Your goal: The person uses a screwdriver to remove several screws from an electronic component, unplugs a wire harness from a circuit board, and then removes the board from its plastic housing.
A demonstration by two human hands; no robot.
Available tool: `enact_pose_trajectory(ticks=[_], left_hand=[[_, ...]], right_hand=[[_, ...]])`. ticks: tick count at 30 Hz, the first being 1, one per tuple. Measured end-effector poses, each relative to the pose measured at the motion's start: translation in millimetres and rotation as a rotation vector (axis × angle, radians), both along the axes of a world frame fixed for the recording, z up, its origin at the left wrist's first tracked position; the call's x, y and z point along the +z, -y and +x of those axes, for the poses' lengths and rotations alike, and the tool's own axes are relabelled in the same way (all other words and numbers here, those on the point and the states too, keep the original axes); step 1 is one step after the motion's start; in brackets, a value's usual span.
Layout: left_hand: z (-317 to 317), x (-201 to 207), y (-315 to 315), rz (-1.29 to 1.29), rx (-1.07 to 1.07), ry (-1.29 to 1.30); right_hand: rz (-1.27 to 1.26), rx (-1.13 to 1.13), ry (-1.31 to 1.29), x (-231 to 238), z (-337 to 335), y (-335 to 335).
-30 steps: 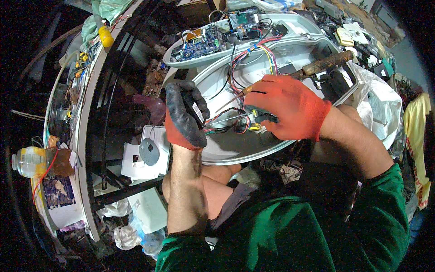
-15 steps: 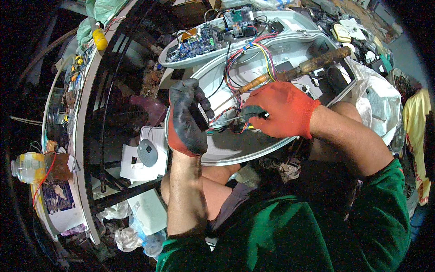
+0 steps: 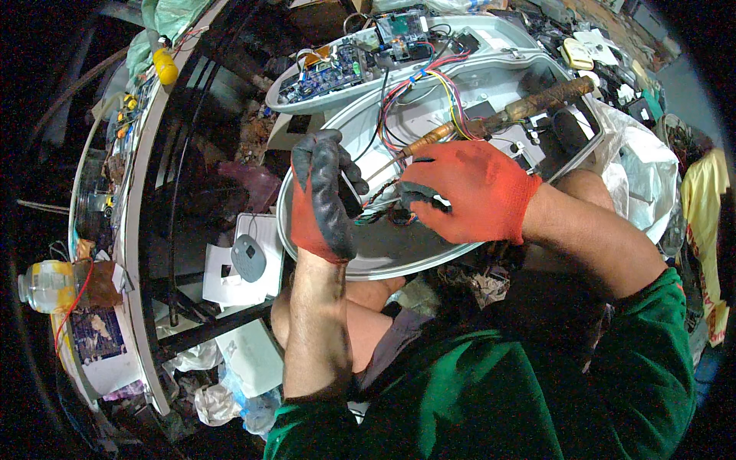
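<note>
My left hand [image 3: 326, 199], in a black-and-red glove, is curled around a dark flat piece [image 3: 351, 201], mostly covered by the fingers. My right hand [image 3: 475, 188], in a red glove, has thumb and fingers pinched at the thin wires [image 3: 376, 207] between both hands. Exactly where the fingertips grip is hidden. Beneath them is a grey curved plastic casing [image 3: 429, 270], holding coloured cables [image 3: 395, 100]. Behind my right hand a long wooden-handled tool [image 3: 433, 138] lies slanted across the casing, its thin shaft pointing toward my left hand.
A second casing half [image 3: 506, 42] with a blue circuit board [image 3: 326, 73] stands beyond. At left are a shelf edge [image 3: 142, 207], a glass jar [image 3: 46, 285] and a white box part with a grey disc [image 3: 249, 258]. Plastic bags [image 3: 644, 172] and scrap crowd the right.
My right hand has shifted slightly left and down, with its fingertips nearer my left hand. My left hand has moved slightly right. The pale wire stretched between them no longer shows clearly.
</note>
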State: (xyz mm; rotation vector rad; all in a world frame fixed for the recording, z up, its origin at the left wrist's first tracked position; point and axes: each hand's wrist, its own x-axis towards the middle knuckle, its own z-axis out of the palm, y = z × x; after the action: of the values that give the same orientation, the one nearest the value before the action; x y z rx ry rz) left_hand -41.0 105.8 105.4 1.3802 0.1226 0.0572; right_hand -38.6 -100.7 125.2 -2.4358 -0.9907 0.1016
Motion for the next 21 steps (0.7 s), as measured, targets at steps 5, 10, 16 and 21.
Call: enact_pose_trajectory(ticks=[5,10,16,21], left_hand=[[0.9,1.7,0.3,0.012,-0.023,-0.033],[0.9,-3.2,-0.8,0.016,-0.003,0.003],[0.3,-0.9,2.2,0.039,-0.054,-0.023],[0.1,-1.5,1.2,0.039,-0.051,-0.011]], right_hand=[[0.032,0.031,0.071,-0.4,2.8,3.6],[0.008,0.032,0.11,3.3,0.4,-1.2],[0.013,0.028,0.169,-7.1,2.0,-0.2],[-0.038,0.027,0.055,2.8,0.2,-3.8]])
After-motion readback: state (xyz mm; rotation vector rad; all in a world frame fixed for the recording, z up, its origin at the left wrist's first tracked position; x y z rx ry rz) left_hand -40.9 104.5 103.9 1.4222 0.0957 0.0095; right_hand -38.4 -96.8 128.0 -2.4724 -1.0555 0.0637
